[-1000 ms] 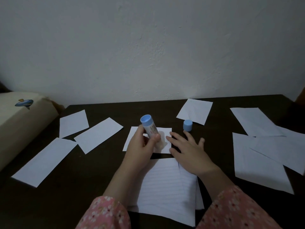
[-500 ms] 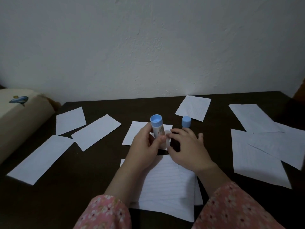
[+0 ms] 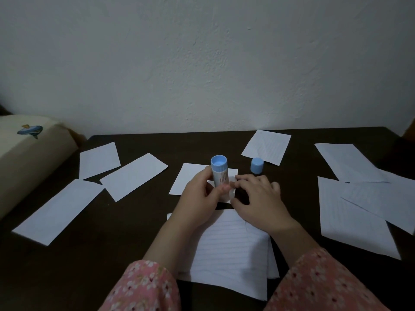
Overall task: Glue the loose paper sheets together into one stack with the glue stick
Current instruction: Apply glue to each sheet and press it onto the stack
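My left hand (image 3: 199, 198) grips the white glue stick (image 3: 220, 173) upright with its blue end up. Its lower end is on a small white sheet (image 3: 188, 180) at the table's middle. The fingertips of my right hand (image 3: 260, 198) press on that sheet's right edge, close beside the stick. The blue cap (image 3: 256, 165) stands just behind my right hand. A stack of lined sheets (image 3: 226, 254) lies under my wrists, near the front edge.
Loose sheets lie on the dark table (image 3: 112, 254): three on the left (image 3: 133, 176), one at the back (image 3: 267, 145), overlapping ones on the right (image 3: 352, 221). A cream cushion (image 3: 27, 158) adjoins the left edge. A white wall stands behind.
The glue stick has moved right across the small sheet and stands more upright. My right hand's fingers have drawn in from flat on the table to the sheet's right edge.
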